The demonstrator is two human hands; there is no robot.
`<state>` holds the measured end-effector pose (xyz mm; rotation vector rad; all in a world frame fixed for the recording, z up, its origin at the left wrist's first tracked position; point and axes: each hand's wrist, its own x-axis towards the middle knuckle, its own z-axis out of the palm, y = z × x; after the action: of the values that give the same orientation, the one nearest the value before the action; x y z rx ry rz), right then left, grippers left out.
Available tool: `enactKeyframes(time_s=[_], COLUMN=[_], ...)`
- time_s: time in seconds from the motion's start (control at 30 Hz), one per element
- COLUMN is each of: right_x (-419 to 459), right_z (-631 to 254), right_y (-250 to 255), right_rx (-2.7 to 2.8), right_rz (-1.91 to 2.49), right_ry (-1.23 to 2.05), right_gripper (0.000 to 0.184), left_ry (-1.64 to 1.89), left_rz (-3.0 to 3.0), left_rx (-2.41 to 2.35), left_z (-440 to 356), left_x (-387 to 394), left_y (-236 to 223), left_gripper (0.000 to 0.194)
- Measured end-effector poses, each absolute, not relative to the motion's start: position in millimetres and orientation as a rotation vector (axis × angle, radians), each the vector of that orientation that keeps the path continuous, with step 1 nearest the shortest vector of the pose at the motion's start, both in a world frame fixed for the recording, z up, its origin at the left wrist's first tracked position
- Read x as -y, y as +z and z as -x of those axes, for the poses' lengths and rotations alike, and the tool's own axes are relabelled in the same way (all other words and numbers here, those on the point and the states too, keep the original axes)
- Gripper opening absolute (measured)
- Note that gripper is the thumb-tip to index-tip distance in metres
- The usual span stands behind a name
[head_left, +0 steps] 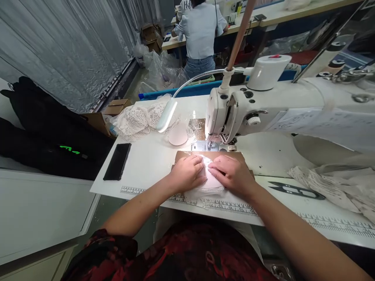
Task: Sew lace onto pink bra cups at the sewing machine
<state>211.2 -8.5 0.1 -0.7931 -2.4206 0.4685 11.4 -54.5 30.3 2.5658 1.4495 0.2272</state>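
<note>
Just in front of the sewing machine's needle and presser foot (pixel 209 146) lies a pale pink bra cup (pixel 213 183) with sheer lace along its lower edge. My left hand (pixel 189 171) is on its left side, fingers bent and pressed together against the material. On the other side, my right hand (pixel 231 171) pinches the cup near its upper middle. The fingertips almost meet, and the bright lamp light washes out the detail between them. Brown board (pixel 187 154) shows under and behind both hands. The sewing machine (pixel 225 113) stands directly beyond them.
Lace pieces (pixel 134 119) and another pale pink cup (pixel 177 134) lie at the back left, under the lamp (pixel 166 115). A black phone (pixel 117 162) rests at left. Thread snips (pixel 295 190) and cream lace (pixel 336 183) lie at right. A co-worker (pixel 200 33) sits beyond.
</note>
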Motion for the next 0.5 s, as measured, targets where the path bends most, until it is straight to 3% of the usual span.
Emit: enactKeyframes(time_s=[0.23, 0.5], right_x=[6, 2], right_z=[-209, -203], right_y=[-4, -5], right_rx=[2.512, 2.567], right_rz=[1.146, 1.238], right_ry=[0.255, 0.139], right_gripper=[0.028, 0.031], left_ry=[0.103, 0.181], left_rz=[-2.725, -2.73], left_rx=[-1.244, -1.21], left_z=[-10, 0], left_x=[30, 13], left_y=[21, 19], left_gripper=[0.05, 0.056])
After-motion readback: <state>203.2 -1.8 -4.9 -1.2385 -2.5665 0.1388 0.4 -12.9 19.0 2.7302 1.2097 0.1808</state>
